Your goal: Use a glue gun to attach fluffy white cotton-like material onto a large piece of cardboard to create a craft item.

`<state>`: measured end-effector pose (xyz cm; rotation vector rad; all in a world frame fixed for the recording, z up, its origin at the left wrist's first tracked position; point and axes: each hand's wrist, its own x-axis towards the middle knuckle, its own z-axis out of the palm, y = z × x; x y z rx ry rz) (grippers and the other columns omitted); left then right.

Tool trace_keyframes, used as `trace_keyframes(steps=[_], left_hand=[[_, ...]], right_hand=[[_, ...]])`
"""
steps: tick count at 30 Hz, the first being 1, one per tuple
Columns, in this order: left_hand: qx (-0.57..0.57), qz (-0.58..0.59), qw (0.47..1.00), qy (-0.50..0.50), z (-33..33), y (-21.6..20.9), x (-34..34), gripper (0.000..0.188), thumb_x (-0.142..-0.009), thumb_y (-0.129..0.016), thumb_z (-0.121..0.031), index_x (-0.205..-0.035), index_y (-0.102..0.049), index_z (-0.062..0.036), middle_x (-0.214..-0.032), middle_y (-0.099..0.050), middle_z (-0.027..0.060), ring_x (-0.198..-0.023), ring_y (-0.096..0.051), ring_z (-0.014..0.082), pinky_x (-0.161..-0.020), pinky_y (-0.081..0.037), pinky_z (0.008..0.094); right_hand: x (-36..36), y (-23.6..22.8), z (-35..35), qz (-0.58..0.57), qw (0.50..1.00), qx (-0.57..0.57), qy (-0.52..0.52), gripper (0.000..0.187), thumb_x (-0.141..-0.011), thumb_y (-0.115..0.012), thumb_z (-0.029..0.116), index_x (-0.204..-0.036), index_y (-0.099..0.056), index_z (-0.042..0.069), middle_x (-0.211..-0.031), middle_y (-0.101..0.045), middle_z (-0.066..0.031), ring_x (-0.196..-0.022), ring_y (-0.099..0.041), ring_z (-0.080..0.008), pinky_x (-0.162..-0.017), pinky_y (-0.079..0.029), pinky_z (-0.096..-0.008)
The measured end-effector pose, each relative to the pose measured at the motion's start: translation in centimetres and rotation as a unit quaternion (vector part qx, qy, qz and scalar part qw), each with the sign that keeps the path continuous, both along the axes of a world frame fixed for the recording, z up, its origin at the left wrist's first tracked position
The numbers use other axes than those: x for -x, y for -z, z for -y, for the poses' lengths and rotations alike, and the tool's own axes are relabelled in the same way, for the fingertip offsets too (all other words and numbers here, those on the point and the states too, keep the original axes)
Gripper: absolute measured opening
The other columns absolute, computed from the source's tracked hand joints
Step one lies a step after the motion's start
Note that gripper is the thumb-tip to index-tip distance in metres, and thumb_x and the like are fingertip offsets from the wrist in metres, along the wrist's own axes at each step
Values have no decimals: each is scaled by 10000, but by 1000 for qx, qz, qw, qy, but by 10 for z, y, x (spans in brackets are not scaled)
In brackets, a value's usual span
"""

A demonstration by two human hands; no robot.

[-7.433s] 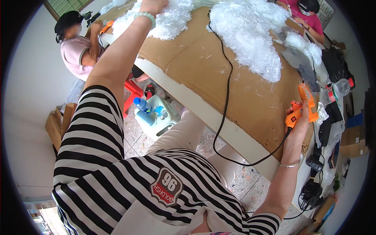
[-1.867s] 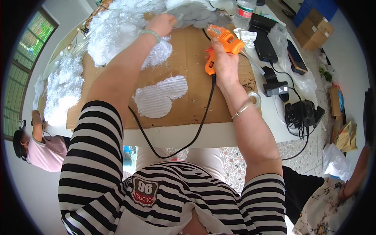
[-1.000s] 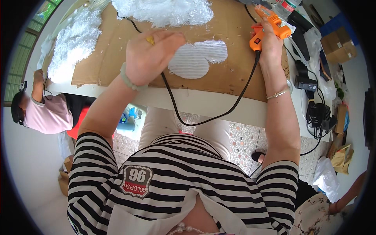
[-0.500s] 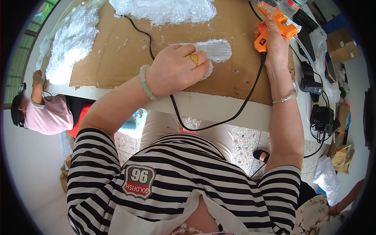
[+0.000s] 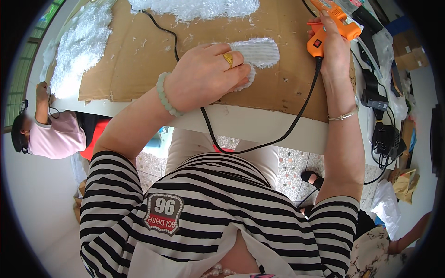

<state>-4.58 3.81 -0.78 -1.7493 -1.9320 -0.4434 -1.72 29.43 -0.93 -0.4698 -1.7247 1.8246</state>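
Note:
An orange hot glue gun (image 5: pixel 316 45) is gripped in my right hand (image 5: pixel 335 51) above the right side of the cardboard, its black cord hanging in a loop toward me. My left hand (image 5: pixel 208 72) rests on the cardboard with its fingers bent over a white fluffy fabric piece (image 5: pixel 260 52). That piece has a ribbed upper face and shaggy edges. Beside it, a smaller rounded white end (image 5: pixel 251 77) shows under my left fingertips; whether it belongs to the same piece is hidden by the hand.
Brown cardboard (image 5: pixel 134 69) covers the white table (image 5: pixel 259 127). White shaggy fabric lies at the far left (image 5: pixel 83 51) and far edge (image 5: pixel 199 7). Power adapters and cables (image 5: pixel 384 136) crowd the right side. A person in pink (image 5: pixel 58 134) stands at left; another person's floral clothing (image 5: pixel 373 252) shows lower right.
The glue gun and my right hand have shifted slightly right and outward. My left hand stays on the white piece; the whole view has shifted a little.

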Motion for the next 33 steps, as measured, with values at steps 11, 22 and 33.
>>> trace_keyframes(steps=[11, 22, 33], left_hand=[[-62, -107, 992, 33, 5, 0, -4, 174, -537, -611, -105, -705, -578, -74, -729, -525, 7, -668, -517, 145, -520, -450, 254], [10, -90, 996, 28, 6, 1, -8, 138, -556, -588, -127, -685, -579, -77, -738, -518, 0, -643, -483, 141, -492, -428, 249], [12, -83, 996, 22, 7, -1, -10, 136, -560, -587, -132, -683, -582, -75, -753, -525, 0, -655, -493, 140, -501, -430, 250]], right_hand=[[0, 2, -3, 15, 1000, -25, -8, 252, -873, -586, 277, -906, -623, 30, -815, -643, -50, -674, -566, -116, -614, -459, -246], [0, 2, -3, 33, 999, -42, 3, 260, -865, -595, 288, -915, -635, 36, -809, -646, -43, -675, -565, -113, -617, -458, -246], [0, 2, -3, 23, 999, -46, -4, 254, -866, -595, 279, -925, -627, 34, -812, -650, -48, -670, -571, -114, -617, -461, -246]])
